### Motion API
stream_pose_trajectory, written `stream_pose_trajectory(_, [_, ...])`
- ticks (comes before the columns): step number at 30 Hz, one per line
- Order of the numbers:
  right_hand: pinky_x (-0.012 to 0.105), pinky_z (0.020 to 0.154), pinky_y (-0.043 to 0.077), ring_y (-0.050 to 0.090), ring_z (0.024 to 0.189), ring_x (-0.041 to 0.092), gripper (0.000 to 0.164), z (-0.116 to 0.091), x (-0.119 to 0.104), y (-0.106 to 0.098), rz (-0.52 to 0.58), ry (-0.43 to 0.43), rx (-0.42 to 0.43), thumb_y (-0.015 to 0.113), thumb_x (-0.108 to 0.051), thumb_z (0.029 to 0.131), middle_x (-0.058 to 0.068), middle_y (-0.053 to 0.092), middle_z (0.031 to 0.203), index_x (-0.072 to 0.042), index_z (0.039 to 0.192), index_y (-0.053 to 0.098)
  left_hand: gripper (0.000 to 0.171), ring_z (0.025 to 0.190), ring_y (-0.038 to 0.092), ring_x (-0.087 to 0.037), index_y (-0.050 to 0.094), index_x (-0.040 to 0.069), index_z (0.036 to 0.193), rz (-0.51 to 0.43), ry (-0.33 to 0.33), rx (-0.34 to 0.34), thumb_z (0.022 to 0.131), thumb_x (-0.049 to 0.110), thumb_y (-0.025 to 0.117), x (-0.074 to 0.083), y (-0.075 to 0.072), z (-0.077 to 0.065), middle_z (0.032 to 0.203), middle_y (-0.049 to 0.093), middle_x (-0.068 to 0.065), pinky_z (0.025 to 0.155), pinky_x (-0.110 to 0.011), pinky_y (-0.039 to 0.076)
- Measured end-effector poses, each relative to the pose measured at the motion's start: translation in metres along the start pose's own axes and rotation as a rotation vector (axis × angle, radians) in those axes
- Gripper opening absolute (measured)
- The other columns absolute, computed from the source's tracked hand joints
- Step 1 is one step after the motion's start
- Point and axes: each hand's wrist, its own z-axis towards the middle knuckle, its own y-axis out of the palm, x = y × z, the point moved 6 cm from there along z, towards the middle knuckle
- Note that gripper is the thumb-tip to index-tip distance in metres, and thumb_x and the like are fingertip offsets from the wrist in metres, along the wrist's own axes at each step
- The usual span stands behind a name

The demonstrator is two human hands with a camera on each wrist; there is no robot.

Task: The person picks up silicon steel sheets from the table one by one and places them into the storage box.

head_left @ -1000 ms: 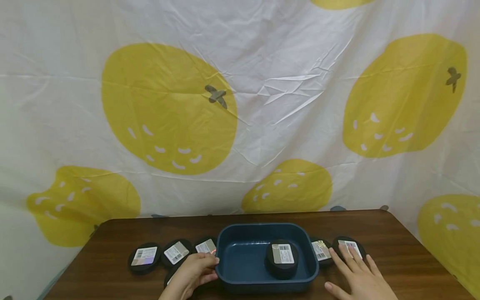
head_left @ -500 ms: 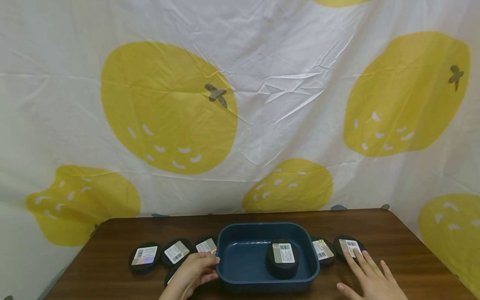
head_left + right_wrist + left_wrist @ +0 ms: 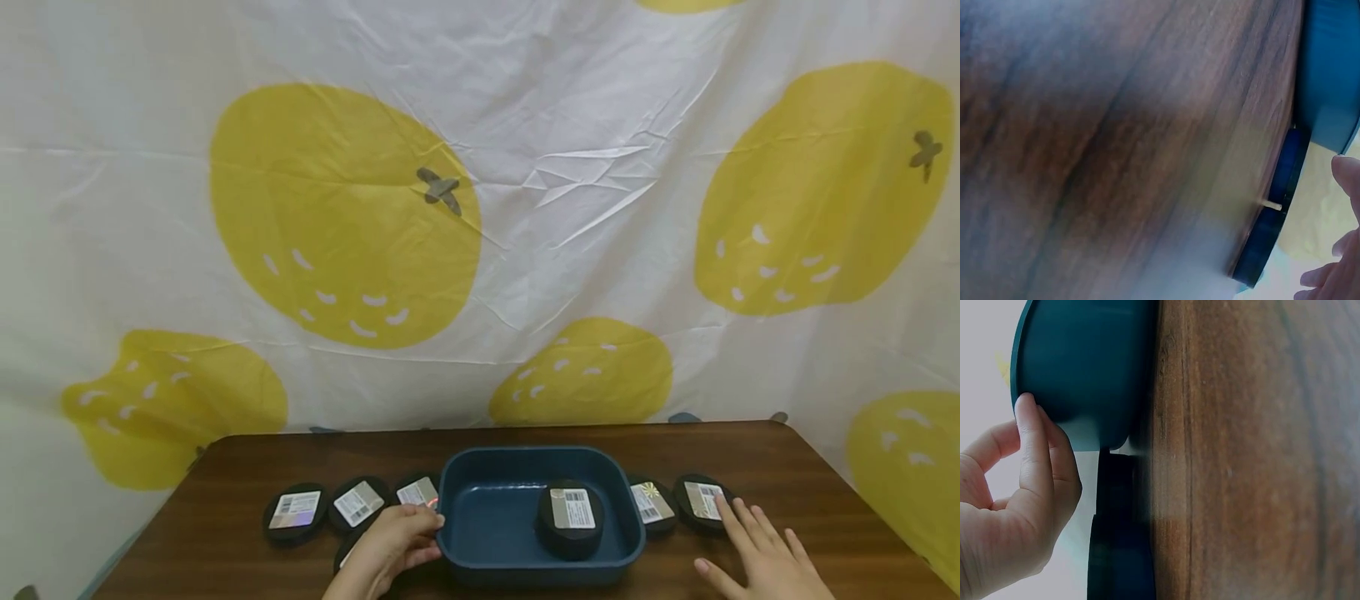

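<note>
A dark blue rectangular bin (image 3: 540, 575) stands on the table with one round black disc (image 3: 570, 540) inside, label up, in its right half. My left hand (image 3: 392, 546) pinches the bin's left rim, as the left wrist view also shows, thumb and fingers (image 3: 1034, 450) at the edge. To the bin's right lie two more labelled discs, a nearer one (image 3: 660, 521) and an outer one (image 3: 703, 504). Beside the outer disc hovers my right hand (image 3: 772, 557), fingers spread and holding nothing; whether the index fingertip touches the disc cannot be told.
Several similar discs (image 3: 296, 515) lie left of the bin, one partly hidden behind my left hand. The brown wooden table (image 3: 202, 533) ends at a white cloth (image 3: 360, 392) printed with yellow fruit.
My right hand has drawn away to the right, off the two discs it partly covered. The left hand still holds the bin's rim. The head view has shifted slightly.
</note>
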Motion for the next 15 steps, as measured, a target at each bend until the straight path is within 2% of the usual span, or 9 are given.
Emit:
stream_pose_trajectory(4, [0.066,0.087,0.016,0.025,0.115,0.049,0.090,0.004,0.003,-0.003,-0.014,-0.021,0.025,0.047,-0.062,0.074,0.034,0.028,0.128,-0.003,0.136,0.018,0.007,0.060,0.053,-0.009,0.053,0.003,0.077,0.002,0.005,0.003,0.079,0.010,0.054,0.000,0.001,0.003,0.070,0.054,-0.003,0.058,-0.020,0.050])
stream_pose_trajectory(10, [0.068,0.081,0.022,0.022,0.111,0.055,0.096,0.013,0.007,-0.004,0.074,-0.032,0.015,0.052,-0.058,0.074,0.039,0.021,0.127,0.002,0.136,0.011,0.006,0.061,0.052,-0.009,0.053,0.005,0.075,0.000,0.013,0.002,0.079,0.010,0.054,0.000,0.000,0.003,0.070,0.053,-0.003,0.058,-0.020,0.050])
stream_pose_trajectory(15, [0.068,0.082,0.022,0.021,0.112,0.055,0.099,0.017,0.012,-0.003,0.104,-0.009,0.022,0.056,-0.056,0.072,0.040,0.019,0.127,0.002,0.136,0.007,0.008,0.062,0.053,-0.009,0.053,0.003,0.077,0.015,0.010,-0.001,0.079,0.011,0.054,0.000,0.002,0.001,0.071,0.054,-0.003,0.059,-0.021,0.050])
